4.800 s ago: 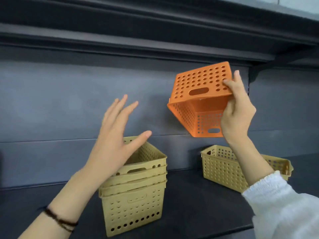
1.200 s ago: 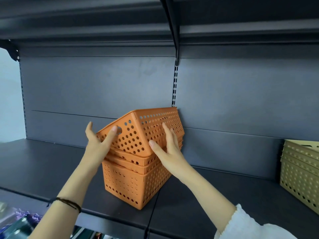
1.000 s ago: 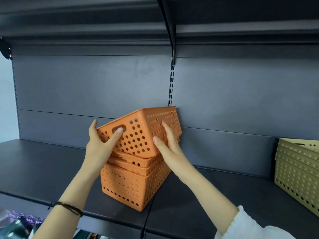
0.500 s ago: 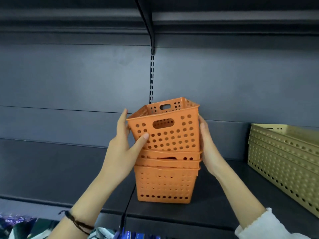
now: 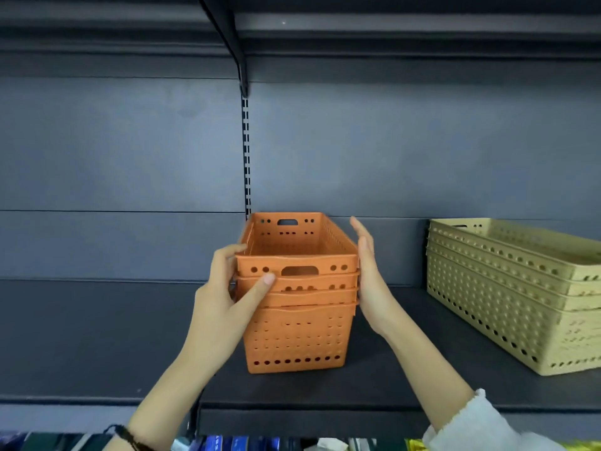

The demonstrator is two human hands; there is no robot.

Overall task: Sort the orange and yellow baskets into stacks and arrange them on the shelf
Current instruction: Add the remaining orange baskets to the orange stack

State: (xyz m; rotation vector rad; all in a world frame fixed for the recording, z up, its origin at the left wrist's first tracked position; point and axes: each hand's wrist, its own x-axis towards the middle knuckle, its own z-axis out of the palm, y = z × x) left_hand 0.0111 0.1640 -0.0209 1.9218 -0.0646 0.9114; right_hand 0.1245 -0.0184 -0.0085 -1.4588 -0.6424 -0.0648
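Note:
A stack of orange perforated baskets [image 5: 297, 333] stands upright on the dark shelf [image 5: 383, 388], nested one inside another, its short end facing me. My left hand [image 5: 227, 297] holds the stack's upper left corner, thumb across the front rims and fingers curled over the left edge. My right hand [image 5: 369, 275] lies flat with straight fingers against the right side of the top rims. A stack of yellow perforated baskets [image 5: 510, 291] stands on the same shelf to the right, cut off by the frame edge.
A slotted upright rail [image 5: 246, 157] runs up the dark back panel behind the orange stack. Another shelf [image 5: 390, 30] hangs overhead. Packaged goods [image 5: 227, 444] show on the level below the shelf's front edge.
The top orange basket was tilted and raised above the stack; it now sits level, nested down in the stack. The stack now faces me squarely, and my view has shifted left to right.

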